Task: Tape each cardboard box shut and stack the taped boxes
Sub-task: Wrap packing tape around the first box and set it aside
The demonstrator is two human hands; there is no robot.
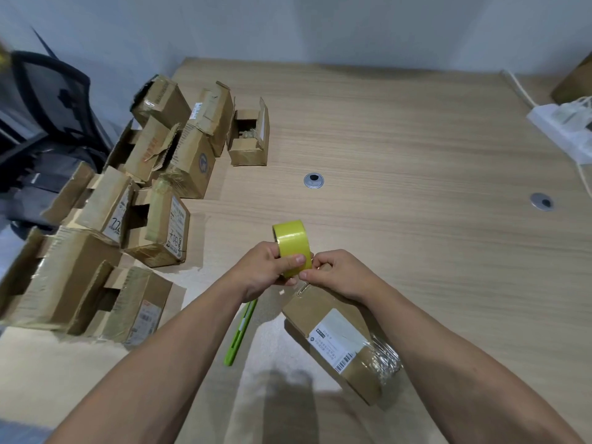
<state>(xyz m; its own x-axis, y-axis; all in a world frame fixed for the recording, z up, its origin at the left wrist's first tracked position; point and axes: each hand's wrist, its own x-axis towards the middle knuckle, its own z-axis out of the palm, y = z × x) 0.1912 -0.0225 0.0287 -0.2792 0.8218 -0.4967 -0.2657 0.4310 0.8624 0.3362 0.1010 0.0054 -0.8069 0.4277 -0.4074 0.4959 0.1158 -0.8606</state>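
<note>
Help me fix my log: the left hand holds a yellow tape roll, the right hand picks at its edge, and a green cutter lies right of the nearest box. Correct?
The head view shows the green cutter lying left of the nearest box, not right. The left hand does hold the yellow tape roll, with the right hand at its edge.

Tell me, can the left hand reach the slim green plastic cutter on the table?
Likely yes, once freed: the left hand grips the yellow tape roll, but the green cutter lies uncovered just beside its forearm.
</note>
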